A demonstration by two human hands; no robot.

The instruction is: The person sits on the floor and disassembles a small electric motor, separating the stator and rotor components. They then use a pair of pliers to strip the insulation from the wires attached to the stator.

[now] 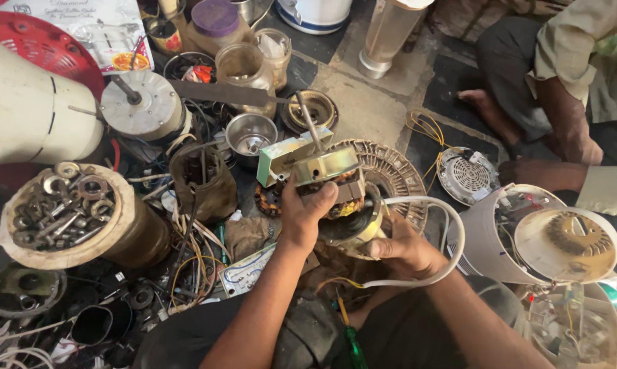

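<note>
**Two hands holding a motor**

While the motor (329,179) is sitting between both hands, the left hand (301,212) is gripping its top and the right hand (402,249) is holding it from below. A white cord (452,232) is looping around the right hand. All around, the floor (363,102) is lying full of parts, jars and wires. Both arms are reaching forward, bent over the lap.

Worn metal, smooth plastic

Brassy round metal motor housing (325,166) looks dully glossy and scuffed; looping white plastic cable (452,232) smooth; grey concrete floor (370,102) rough, matt.
</note>
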